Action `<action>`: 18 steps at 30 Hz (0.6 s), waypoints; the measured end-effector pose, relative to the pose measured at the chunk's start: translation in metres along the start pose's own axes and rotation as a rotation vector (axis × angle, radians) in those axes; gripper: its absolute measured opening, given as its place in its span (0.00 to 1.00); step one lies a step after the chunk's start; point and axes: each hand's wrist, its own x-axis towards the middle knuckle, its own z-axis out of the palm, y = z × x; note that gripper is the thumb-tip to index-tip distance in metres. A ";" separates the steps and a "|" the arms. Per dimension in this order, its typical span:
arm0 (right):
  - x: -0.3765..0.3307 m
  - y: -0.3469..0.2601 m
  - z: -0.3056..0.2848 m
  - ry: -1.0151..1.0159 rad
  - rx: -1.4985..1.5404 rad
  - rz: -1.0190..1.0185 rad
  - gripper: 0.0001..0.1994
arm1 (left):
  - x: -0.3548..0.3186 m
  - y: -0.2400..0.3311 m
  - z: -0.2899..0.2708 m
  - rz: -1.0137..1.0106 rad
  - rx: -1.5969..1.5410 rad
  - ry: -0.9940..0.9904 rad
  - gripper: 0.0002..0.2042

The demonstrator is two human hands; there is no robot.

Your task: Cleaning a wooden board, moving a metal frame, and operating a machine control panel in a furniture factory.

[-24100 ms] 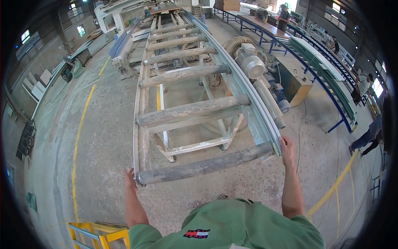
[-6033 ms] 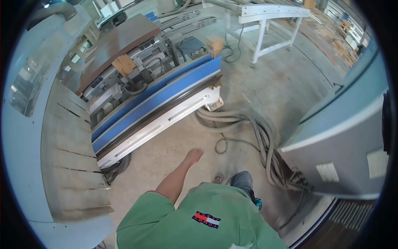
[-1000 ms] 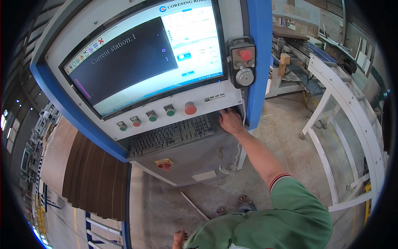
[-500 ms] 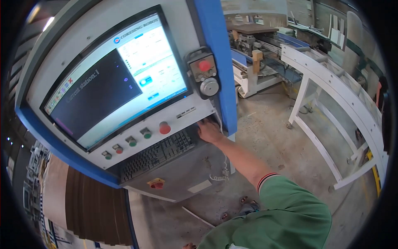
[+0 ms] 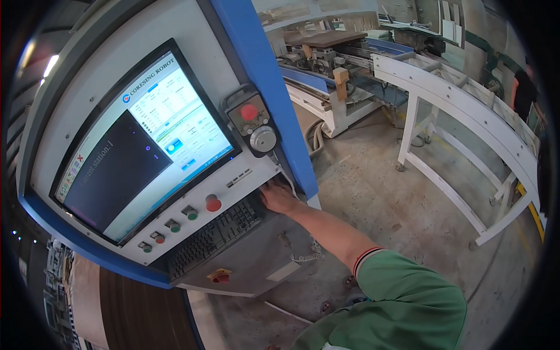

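Observation:
My right hand (image 5: pixel 279 197) lies on the right end of the black keyboard (image 5: pixel 213 236) of a large control console, fingers pointing under the button panel; nothing shows in its grip. Above the keyboard runs a row of push buttons, among them a round red button (image 5: pixel 213 205). The lit screen (image 5: pixel 146 157) fills the console's face. A grey hand pendant (image 5: pixel 252 119) with a red button and a dial hangs beside the screen, just above my hand. My green sleeve covers the upper arm. My left hand is out of view.
A red mushroom button (image 5: pixel 220 276) sits under the keyboard shelf, with a coiled cable (image 5: pixel 306 254) hanging by it. A white conveyor frame (image 5: pixel 461 105) stands on the concrete floor to the right. A woodworking machine (image 5: pixel 332 52) is behind. A dark wooden panel (image 5: pixel 140 309) lies lower left. Another person (image 5: pixel 525 87) stands far right.
Over the last second my view has swung so the console sits further left and lower. My right hand has stayed at the keyboard's right end.

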 end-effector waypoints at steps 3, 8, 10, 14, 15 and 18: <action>0.010 -0.024 0.008 0.011 0.060 -0.077 0.25 | -0.011 -0.002 -0.011 0.067 -0.049 -0.084 0.23; -0.001 0.001 0.004 0.026 0.021 -0.082 0.26 | -0.091 0.123 0.049 -0.120 0.090 -0.024 0.23; 0.001 -0.002 0.002 0.045 0.025 -0.091 0.26 | -0.117 0.160 0.056 -0.259 0.061 -0.026 0.23; -0.007 0.018 -0.007 0.026 -0.016 -0.057 0.27 | -0.087 0.127 0.048 -0.370 -0.043 -0.123 0.23; 0.013 -0.038 0.000 0.038 0.083 -0.119 0.27 | -0.075 0.042 -0.004 -0.286 -0.205 -0.080 0.22; -0.009 -0.020 -0.021 -0.017 0.059 -0.071 0.30 | -0.114 0.158 0.062 -0.307 0.269 0.022 0.20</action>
